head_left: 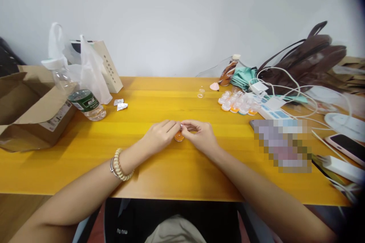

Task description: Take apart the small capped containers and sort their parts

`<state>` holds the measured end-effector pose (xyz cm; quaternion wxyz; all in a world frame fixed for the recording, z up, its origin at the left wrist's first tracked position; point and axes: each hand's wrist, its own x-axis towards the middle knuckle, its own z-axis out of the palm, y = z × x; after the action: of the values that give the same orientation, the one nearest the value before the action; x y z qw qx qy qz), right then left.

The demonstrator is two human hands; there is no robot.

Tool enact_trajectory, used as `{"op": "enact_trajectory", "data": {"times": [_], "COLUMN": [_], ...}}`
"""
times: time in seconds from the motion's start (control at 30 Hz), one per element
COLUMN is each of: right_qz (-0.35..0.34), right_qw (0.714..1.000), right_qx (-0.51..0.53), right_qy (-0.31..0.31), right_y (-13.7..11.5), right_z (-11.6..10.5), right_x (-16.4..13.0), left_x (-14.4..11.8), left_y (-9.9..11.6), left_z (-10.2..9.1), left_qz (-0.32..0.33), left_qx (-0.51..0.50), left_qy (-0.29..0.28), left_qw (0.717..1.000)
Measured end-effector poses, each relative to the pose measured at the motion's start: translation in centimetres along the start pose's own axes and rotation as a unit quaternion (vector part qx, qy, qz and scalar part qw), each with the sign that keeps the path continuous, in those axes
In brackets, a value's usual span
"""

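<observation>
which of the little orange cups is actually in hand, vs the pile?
The single orange cup at the table's middle, pinched between the left hand and right hand. The other cups sit clustered untouched at the right, beside the power strip.

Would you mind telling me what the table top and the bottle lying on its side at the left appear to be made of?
The yellow table top looks like varnished wood: plank seams and grain show under a soft sheen. The clear bottle with the green label seems to be thin transparent plastic, since the table shows through its ribbed wall.
</observation>
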<state>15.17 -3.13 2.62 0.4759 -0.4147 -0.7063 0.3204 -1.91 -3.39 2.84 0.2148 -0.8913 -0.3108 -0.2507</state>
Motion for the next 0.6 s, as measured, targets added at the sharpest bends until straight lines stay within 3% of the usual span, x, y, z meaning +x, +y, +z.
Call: {"op": "enact_trajectory", "data": {"times": [0.4, 0.6], "right_qz": [0.018, 0.076], "right_qw": [1.0, 0.991], "right_qx": [0.023, 0.106], "right_qy": [0.0, 0.004], "right_y": [1.0, 0.8], "right_z": [0.4, 0.4], "right_x": [-0.2, 0.2], "left_x": [-0.1, -0.1], "left_y": [0.7, 1.0], "left_z": [-0.1, -0.2], "left_qz": [-0.018, -0.025], "left_qx": [0.004, 0.013], "left_qy": [0.001, 0.017], "left_qw": [1.0, 0.999]}}
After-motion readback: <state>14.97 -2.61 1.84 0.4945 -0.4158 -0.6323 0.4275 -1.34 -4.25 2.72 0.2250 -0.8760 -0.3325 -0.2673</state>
